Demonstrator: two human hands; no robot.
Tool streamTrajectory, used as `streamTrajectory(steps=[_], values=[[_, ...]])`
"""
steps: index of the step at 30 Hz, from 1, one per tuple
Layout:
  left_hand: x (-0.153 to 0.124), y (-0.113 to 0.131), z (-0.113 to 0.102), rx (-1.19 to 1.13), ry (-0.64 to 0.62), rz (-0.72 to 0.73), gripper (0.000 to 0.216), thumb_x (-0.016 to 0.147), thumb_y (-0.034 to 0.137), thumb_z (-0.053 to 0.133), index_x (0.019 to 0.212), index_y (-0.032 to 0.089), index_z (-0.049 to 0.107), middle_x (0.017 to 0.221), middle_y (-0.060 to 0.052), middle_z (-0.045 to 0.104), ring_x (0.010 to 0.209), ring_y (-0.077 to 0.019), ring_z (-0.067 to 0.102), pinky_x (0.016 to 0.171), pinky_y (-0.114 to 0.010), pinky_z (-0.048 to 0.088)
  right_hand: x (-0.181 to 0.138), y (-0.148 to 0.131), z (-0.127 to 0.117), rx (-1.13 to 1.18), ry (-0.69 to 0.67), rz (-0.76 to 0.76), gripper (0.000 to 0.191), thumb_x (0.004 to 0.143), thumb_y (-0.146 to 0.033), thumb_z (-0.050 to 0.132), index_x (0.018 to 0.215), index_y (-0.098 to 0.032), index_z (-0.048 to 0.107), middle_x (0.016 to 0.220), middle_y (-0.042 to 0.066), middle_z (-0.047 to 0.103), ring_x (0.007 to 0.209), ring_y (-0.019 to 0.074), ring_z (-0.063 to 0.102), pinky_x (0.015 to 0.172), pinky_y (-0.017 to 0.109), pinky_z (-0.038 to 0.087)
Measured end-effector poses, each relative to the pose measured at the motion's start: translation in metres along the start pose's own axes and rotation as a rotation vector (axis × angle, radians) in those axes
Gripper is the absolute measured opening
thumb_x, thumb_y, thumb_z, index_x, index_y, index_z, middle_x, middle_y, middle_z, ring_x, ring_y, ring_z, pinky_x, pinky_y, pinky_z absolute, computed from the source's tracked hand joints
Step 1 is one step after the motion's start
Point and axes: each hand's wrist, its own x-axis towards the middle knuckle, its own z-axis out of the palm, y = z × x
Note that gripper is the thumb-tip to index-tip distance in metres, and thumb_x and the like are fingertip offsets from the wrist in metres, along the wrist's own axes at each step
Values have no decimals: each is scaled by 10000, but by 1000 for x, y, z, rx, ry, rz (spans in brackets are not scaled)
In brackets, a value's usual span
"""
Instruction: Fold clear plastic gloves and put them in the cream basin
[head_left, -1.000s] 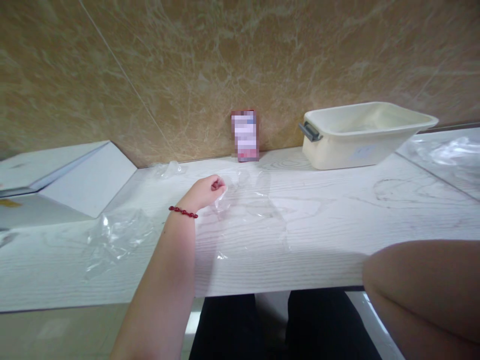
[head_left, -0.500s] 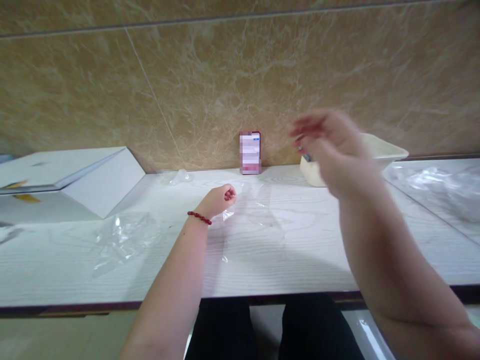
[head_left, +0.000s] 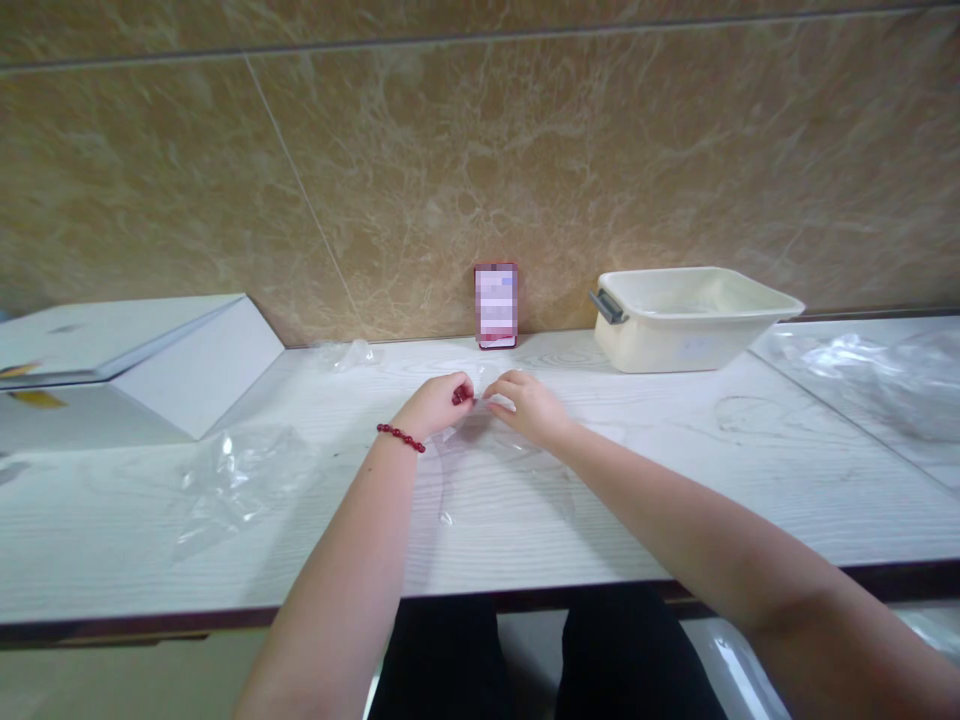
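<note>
A clear plastic bag [head_left: 517, 450] lies flat on the table between my hands, its thin outline hard to see. My left hand [head_left: 439, 402], with a dark red bead bracelet [head_left: 401, 437] at the wrist, is closed in a pinch on the bag's upper left edge. Facing it, my right hand [head_left: 531, 408] is at the bag's upper edge, thumb and fingertips curled close together. Whatever is between those fingertips is too small to make out. A small gap separates the two hands.
Against the tiled wall leans a phone [head_left: 496, 305] in a red case. A cream plastic bin [head_left: 667, 340] with a grey handle stands at the right. Crumpled clear plastic [head_left: 244, 470] lies left, more plastic [head_left: 892, 370] far right. A white box [head_left: 202, 385] fills the left end.
My right hand has come down and left, from over the cream bin to the bag beside my left hand. The bin is now uncovered. My left hand has hardly moved.
</note>
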Motion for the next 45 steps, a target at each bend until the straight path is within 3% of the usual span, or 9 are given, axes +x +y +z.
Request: streamTrajectory(steps=[6, 10, 16, 19, 25, 31, 36, 40, 45], values=[[-5, -5, 0, 137, -153, -147, 281, 549, 294, 546, 784, 185, 437, 666, 11, 521, 567, -126, 487, 491, -219, 345, 0, 6, 2, 53, 32, 2, 117, 758, -227, 480, 803, -190, 581, 815, 26, 527, 733, 103, 481, 686, 219, 360], [-7, -4, 0, 224, -255, -257, 284, 552, 263, 508, 817, 179, 450, 692, -4, 532, 562, -134, 481, 475, -225, 326, 0, 12, -1, 78, 28, -14, 111, 747, -220, 494, 786, -179, 589, 789, 24, 531, 691, 92, 476, 668, 205, 360], [-9, -1, -11, 108, -331, -260, 322, 599, 381, 495, 851, 182, 478, 662, 14, 517, 563, -124, 470, 495, -218, 334, -2, 16, -3, 85, -58, -62, 127, 741, -166, 489, 788, -176, 606, 785, 30, 538, 738, 101, 487, 692, 207, 356], [-11, -7, -19, 41, -337, -281, 339, 658, 433, 430, 896, 200, 495, 625, 27, 509, 558, -119, 474, 512, -214, 342, -3, 17, -4, 73, -109, -79, 148, 737, -143, 485, 790, -179, 618, 787, 35, 548, 758, 109, 490, 703, 214, 354], [-13, -23, -23, 145, -286, -294, 374, 677, 421, 425, 980, 229, 531, 642, 16, 527, 544, -122, 478, 519, -219, 354, -3, 18, -3, 67, -178, -75, 179, 736, -142, 485, 818, -186, 638, 792, 44, 558, 766, 116, 498, 706, 216, 363], [-11, -29, -26, 199, -244, -185, 404, 683, 429, 454, 1052, 285, 531, 965, -14, 559, 853, -170, 511, 757, -261, 371, -1, 12, 2, 43, -199, -13, 201, 752, -169, 476, 862, -205, 640, 816, 43, 559, 769, 116, 504, 709, 217, 366], [-11, -33, -27, 289, -130, -204, 353, 696, 419, 444, 996, 275, 562, 1022, -17, 540, 993, -184, 456, 874, -293, 315, 0, 11, 6, 35, -214, -9, 209, 749, -163, 477, 875, -210, 638, 826, 42, 562, 782, 114, 506, 717, 212, 364], [-12, -27, -23, 267, -246, -154, 382, 706, 446, 432, 1046, 306, 538, 1144, -20, 470, 1098, -191, 376, 919, -293, 263, 1, 14, 7, 38, -211, -13, 209, 755, -170, 473, 879, -211, 637, 807, 42, 562, 768, 110, 506, 712, 210, 363], [-14, -23, -22, 298, -356, -280, 496, 644, 569, 447, 1074, 330, 516, 1231, -10, 413, 1164, -262, 283, 923, -359, 241, 1, 16, 7, 44, -204, -2, 204, 763, -186, 466, 873, -205, 637, 785, 38, 567, 746, 109, 507, 697, 210, 366]])
